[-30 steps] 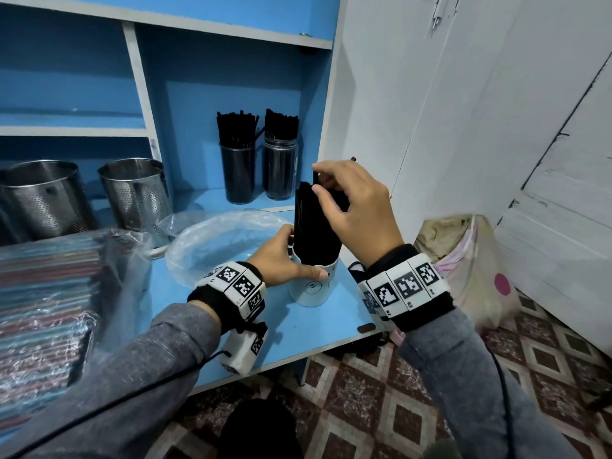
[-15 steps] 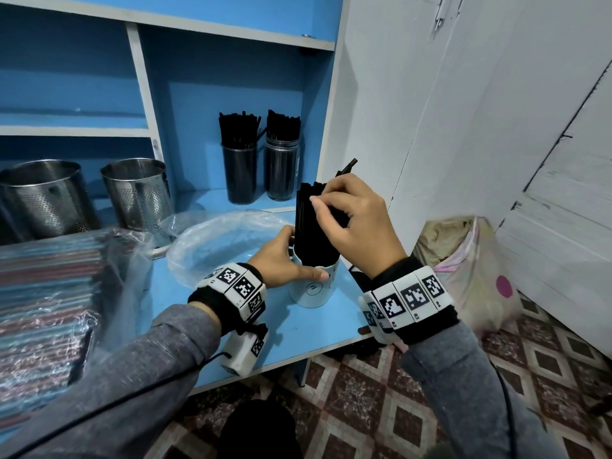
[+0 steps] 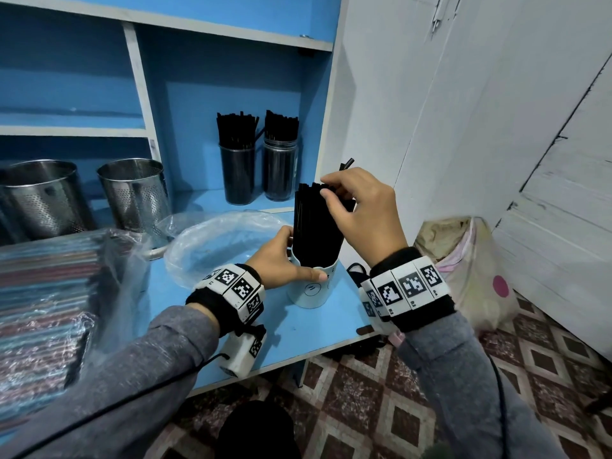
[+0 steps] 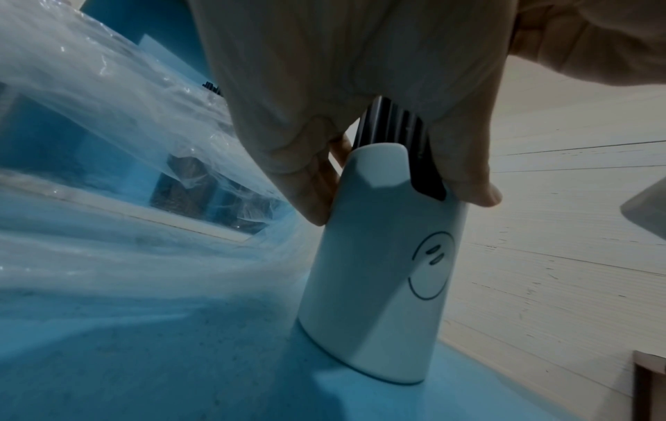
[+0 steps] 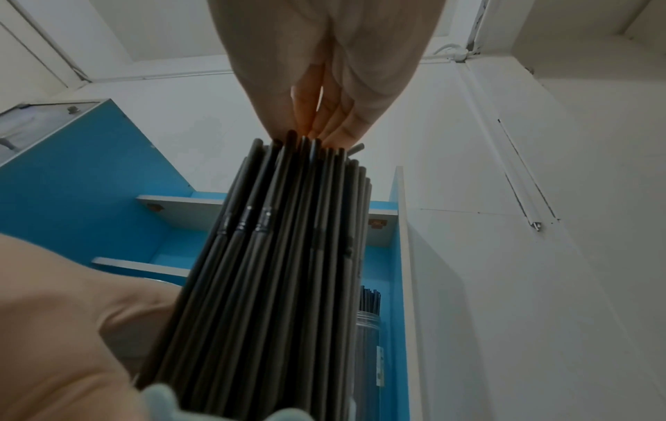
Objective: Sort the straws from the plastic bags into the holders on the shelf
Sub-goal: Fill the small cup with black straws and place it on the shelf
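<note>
A white cup (image 3: 311, 289) with a smiley face stands near the front right of the blue shelf board (image 3: 291, 352). It is packed with a bundle of upright black straws (image 3: 314, 226). My left hand (image 3: 291, 260) grips the cup near its rim, thumb at the front; the left wrist view shows the left hand (image 4: 400, 199) wrapped round the cup (image 4: 382, 270). My right hand (image 3: 331, 190) pinches the straw tops from above. In the right wrist view the right hand (image 5: 317, 134) meets the black straws (image 5: 281, 256) at their upper ends. One bent straw end (image 3: 346, 164) pokes out past the knuckles.
Two dark holders (image 3: 236, 173) (image 3: 280, 170) full of black straws stand at the back. Two perforated steel holders (image 3: 135, 193) (image 3: 39, 200) stand at the left. A clear plastic bag (image 3: 215, 243) lies behind the cup. A bag of coloured straws (image 3: 43, 309) fills the left. A cloth bag (image 3: 463, 270) sits on the floor.
My right hand has shifted slightly over the straw tops, and the bent straw end now sticks out more beyond it. The left hand and the cup have stayed put.
</note>
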A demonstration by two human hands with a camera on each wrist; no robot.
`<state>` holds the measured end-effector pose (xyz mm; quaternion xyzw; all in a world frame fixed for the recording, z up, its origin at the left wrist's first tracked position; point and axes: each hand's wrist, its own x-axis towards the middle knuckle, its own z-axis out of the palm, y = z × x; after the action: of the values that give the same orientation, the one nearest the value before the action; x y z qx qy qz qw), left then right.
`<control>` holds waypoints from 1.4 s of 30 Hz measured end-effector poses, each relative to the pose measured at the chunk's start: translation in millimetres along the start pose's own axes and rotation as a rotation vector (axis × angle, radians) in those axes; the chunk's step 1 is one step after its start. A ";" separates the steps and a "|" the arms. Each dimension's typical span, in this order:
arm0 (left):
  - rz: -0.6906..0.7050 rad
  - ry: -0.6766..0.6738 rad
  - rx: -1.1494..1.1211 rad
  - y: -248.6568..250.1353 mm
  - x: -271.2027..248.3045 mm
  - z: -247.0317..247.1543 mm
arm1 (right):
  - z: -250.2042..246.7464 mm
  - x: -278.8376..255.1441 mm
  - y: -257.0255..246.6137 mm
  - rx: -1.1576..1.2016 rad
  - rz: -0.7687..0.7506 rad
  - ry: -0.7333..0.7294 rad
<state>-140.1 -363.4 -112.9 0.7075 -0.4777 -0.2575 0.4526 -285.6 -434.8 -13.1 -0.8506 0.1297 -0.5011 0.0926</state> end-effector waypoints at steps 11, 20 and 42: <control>-0.001 -0.003 0.005 2.3 -2.2 -0.4 | -6.5 -10.4 1.3 0.109 -0.024 -0.009; 0.009 -0.009 0.003 3.0 -2.3 -0.9 | -6.3 1.0 9.4 0.115 0.029 0.041; 0.017 -0.014 -0.008 -2.9 2.1 -1.1 | -3.1 15.4 8.2 0.239 0.212 -0.046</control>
<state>-137.0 -364.5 -114.8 0.6997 -0.4859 -0.2603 0.4545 -282.2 -447.5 -1.2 -0.8262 0.1559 -0.4810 0.2485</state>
